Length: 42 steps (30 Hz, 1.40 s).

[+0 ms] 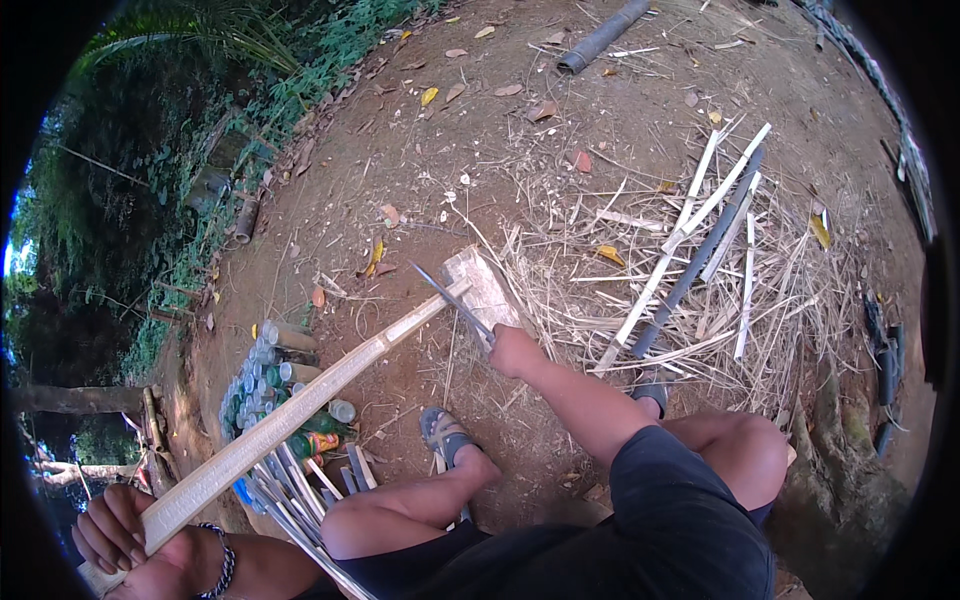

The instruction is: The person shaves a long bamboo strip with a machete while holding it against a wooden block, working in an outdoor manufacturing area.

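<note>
My left hand (pixel 122 535), at the lower left, is wrapped round the near end of a long split bamboo slat (pixel 290 428). The slat slants up and away to the right, its pale inner side facing up. My right hand (pixel 516 352) is closed round the handle of a long knife (pixel 474 322), whose blade points up and to the left. Near the slat's far end the blade crosses it; whether the edge cuts into it, I cannot tell. Beneath that end lies a flat, worn wooden block (pixel 492 285) on the ground.
Thin shavings and bamboo strips (pixel 665 270) lie in a heap on the right. Several plastic bottles (pixel 290 375) cluster at the left, beside a bundle of cut slats (pixel 290 490). A dark tube (pixel 605 35) lies at the top. A tree trunk (pixel 840 470) stands at the lower right.
</note>
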Available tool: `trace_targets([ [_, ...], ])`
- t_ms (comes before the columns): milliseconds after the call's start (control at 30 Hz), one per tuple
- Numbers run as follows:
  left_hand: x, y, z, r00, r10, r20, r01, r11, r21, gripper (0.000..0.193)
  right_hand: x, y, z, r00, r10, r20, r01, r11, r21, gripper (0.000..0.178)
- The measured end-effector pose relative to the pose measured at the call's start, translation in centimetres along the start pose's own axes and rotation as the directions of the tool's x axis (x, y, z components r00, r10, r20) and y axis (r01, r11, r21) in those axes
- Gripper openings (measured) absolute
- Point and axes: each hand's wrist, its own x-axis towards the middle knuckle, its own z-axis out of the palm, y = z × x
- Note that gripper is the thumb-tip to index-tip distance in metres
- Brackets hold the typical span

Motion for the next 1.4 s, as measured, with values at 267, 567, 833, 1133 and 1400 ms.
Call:
trace_targets([
  [267,-3.2,0.0,1.1,0.995,0.093,-0.046,-0.094,0.995,-0.021,0.055,2.2,4.4,2.1,0.989,0.107,0.104,-0.121,0.982,0.142,0.035],
  [567,-6.3,0.6,3.4,0.891,0.238,-0.386,-0.163,0.962,0.217,0.051,-6.2,6.2,1.4,0.980,0.191,-0.053,-0.130,0.822,0.554,0.015],
  [833,-9.8,2.2,-0.2,0.920,0.194,-0.341,-0.158,0.979,0.129,0.068,-13.7,2.1,0.1,0.986,0.085,-0.144,-0.050,0.972,0.230,0.028],
  [1133,-11.1,2.6,0.2,0.943,0.185,-0.275,-0.175,0.983,0.062,0.068,-17.6,-6.1,1.2,0.959,-0.210,-0.189,0.246,0.950,0.191,0.021],
  [1400,-12.3,2.8,-0.2,0.891,0.219,-0.397,-0.161,0.971,0.175,0.068,-22.4,-14.7,-0.1,0.862,-0.499,-0.091,0.507,0.857,0.097,0.021],
])
